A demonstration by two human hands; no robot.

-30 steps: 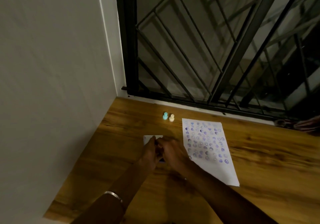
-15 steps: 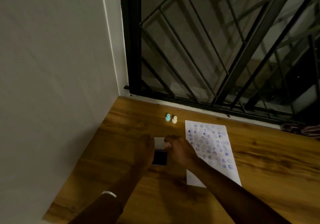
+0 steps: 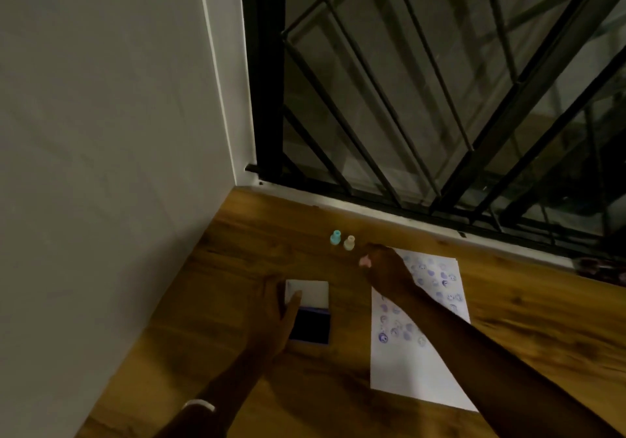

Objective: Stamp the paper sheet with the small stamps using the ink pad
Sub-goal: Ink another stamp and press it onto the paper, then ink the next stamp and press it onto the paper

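a bare grey wall (image 3: 101,166) stands at the left. on the brown wood-grain table (image 3: 237,268), the left hand (image 3: 274,322) lies flat with its fingers loose on the left edge of the open white-lidded dark blue ink pad (image 3: 310,326). beyond stand a small turquoise stamp (image 3: 335,237) and a small cream stamp (image 3: 349,243), just beside each other. the right hand (image 3: 386,270) pinches a small pink stamp (image 3: 364,261) near them, over the top left corner of the white paper sheet (image 3: 420,363) dotted with purple prints.
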